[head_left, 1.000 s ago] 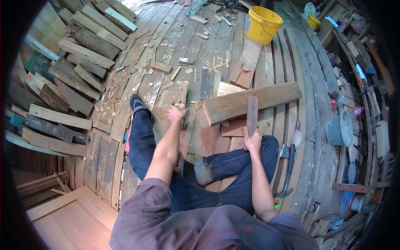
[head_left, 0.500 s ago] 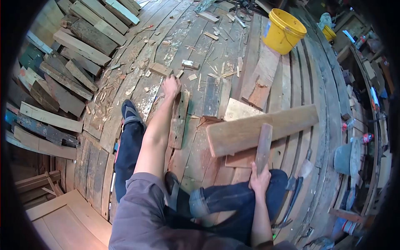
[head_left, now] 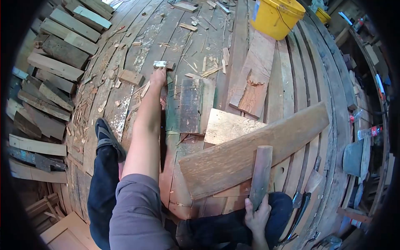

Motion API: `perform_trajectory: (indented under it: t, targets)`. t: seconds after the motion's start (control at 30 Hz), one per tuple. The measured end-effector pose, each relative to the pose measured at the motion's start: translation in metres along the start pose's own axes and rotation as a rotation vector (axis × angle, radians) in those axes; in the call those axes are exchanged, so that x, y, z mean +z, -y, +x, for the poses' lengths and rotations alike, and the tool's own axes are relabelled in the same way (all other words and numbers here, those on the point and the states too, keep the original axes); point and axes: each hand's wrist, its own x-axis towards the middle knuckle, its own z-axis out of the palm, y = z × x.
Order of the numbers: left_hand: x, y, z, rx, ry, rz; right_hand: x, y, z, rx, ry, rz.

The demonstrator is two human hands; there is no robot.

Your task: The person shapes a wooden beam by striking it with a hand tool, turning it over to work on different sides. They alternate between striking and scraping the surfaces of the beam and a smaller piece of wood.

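Note:
My left hand (head_left: 158,77) is stretched far forward and closed around the far end of a narrow wooden plank (head_left: 163,139). Only a dark edge of this plank shows beside my forearm; my arm hides the rest. Just beyond my fingers lies a small white-painted wood block (head_left: 160,64). Above my bent knee, my right hand (head_left: 258,214) grips the lower end of a flat wooden stick (head_left: 261,171), which points upward. Behind that stick, a wide brown board (head_left: 233,160) lies slanted over other boards.
A pale wood piece (head_left: 229,126) and a dark-faced block (head_left: 191,106) lie ahead. The yellow bucket (head_left: 277,18) stands on a plank at the back. A hatchet-like tool (head_left: 298,200) and a trowel-like tool (head_left: 313,180) lie at right. Stacked wood (head_left: 58,66) lines the left.
The view has shifted, so the floor items appear further left. My left hand has reached further forward, and the narrow plank has tipped onto its edge. My right hand still holds the stick.

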Motion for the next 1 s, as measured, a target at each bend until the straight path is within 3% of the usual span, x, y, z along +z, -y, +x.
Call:
perform_trajectory:
  t: [0.23,0.33,0.37,0.47,0.57,0.7,0.8,0.93,1.0]
  targets:
    - [0.002,0.003,-0.007,0.071,-0.199,-0.022,-0.001,-0.005,-0.002,0.010,0.022,0.007]
    - [-0.008,-0.008,-0.008,0.142,-0.342,0.159,-0.002,-0.004,0.000,-0.012,0.023,0.002]
    - [-0.014,-0.013,-0.003,0.154,-0.408,-0.004,-0.002,-0.004,0.001,-0.017,0.021,-0.001]
    - [-0.052,-0.042,0.005,0.136,-0.294,-0.417,-0.001,-0.002,0.000,-0.016,0.021,0.019]
    - [-0.061,-0.066,0.028,0.071,-0.298,-0.617,-0.001,0.000,0.001,-0.019,0.023,0.039]
    - [-0.060,-0.087,0.043,0.124,-0.070,-0.428,-0.004,-0.007,-0.001,-0.009,0.061,-0.021]
    - [-0.054,-0.096,0.060,0.164,-0.074,-0.230,-0.012,0.006,0.001,0.185,0.141,0.012]
    - [-0.060,-0.111,0.090,0.092,0.102,-0.058,-0.018,-0.005,0.002,0.095,0.156,0.018]
    - [-0.059,-0.116,0.099,0.090,0.095,0.002,-0.017,-0.014,-0.003,0.058,0.148,0.035]
